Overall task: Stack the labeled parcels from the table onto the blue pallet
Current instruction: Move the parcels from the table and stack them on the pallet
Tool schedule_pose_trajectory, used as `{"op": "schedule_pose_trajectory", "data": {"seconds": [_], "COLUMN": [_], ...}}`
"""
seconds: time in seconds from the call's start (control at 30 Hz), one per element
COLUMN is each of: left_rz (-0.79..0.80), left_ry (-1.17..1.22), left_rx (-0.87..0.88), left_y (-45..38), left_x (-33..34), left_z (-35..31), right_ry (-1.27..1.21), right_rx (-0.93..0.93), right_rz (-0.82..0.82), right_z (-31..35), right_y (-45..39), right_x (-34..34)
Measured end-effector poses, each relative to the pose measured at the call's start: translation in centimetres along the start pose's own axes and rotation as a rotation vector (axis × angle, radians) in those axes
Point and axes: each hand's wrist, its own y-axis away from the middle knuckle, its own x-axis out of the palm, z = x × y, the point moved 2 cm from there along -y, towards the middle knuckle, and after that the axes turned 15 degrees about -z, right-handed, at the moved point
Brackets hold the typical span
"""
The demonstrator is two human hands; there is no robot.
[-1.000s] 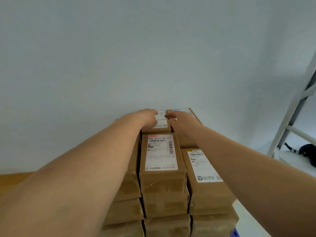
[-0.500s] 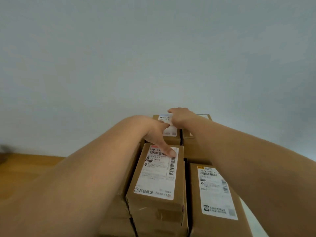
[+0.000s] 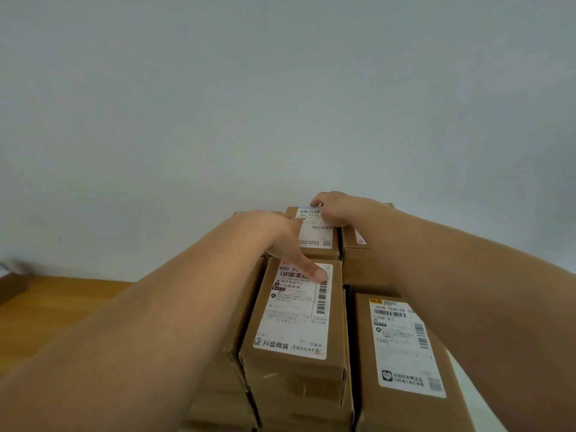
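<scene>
A tall stack of brown labeled parcels fills the lower middle. The far middle parcel (image 3: 314, 241) lies on top at the back, against the wall side. My right hand (image 3: 338, 210) lies over its far end with fingers curled round the far edge. My left hand (image 3: 285, 241) is at that parcel's near left corner, and its thumb presses the label of the near middle parcel (image 3: 296, 325). The other left fingers are hidden. A near right parcel (image 3: 402, 347) lies beside it, under my right forearm. The blue pallet is out of view.
A wooden table top (image 3: 46, 310) shows at the lower left, beyond my left arm. A plain pale wall (image 3: 280, 104) stands right behind the stack. More parcels (image 3: 224, 400) sit lower on the stack's left side.
The view has closed in on the top of the stack. My left hand drew back from the far parcel and its thumb came down on the near middle label. My right hand slid onto the far parcel's far end.
</scene>
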Motion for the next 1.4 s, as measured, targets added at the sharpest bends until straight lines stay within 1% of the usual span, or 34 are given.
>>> {"op": "schedule_pose_trajectory", "data": {"seconds": [0.2, 0.33, 0.47, 0.57, 0.67, 0.83, 0.93, 1.17, 1.4], "left_rz": [-0.013, -0.022, -0.049, -0.056, -0.066, -0.064, -0.076, -0.059, -0.052], "left_ry": [0.036, 0.076, 0.045, 0.035, 0.03, 0.031, 0.044, 0.073, 0.101], "left_rx": [0.004, 0.021, -0.039, -0.062, -0.061, -0.062, -0.051, -0.043, -0.038], "left_y": [0.6, 0.9, 1.2, 1.9, 2.2, 2.7, 2.7, 2.7, 2.6], "left_x": [0.3, 0.3, 0.0, -0.5, -0.7, -0.4, -0.3, 0.0, 0.2], "left_z": [0.2, 0.5, 0.5, 0.4, 0.6, 0.5, 0.5, 0.6, 0.7], "right_ry": [-0.081, -0.017, -0.03, 0.054, 0.128, 0.146, 0.174, 0.151, 0.155], "right_rx": [0.017, -0.064, -0.127, -0.125, -0.124, -0.15, -0.159, -0.146, -0.151], "right_rz": [-0.025, -0.004, 0.136, 0.254, 0.316, 0.397, 0.384, 0.304, 0.285], "right_z": [-0.5, -0.4, 0.7, 1.2, 1.9, 2.6, 2.8, 2.9, 2.9], "right_y": [-0.4, -0.3, -0.1, 0.0, 0.2, 0.6, 0.8, 1.3, 1.7], "right_x": [0.5, 0.5, -0.2, -0.7, -0.7, -0.7, -0.8, -1.0, -1.8]}}
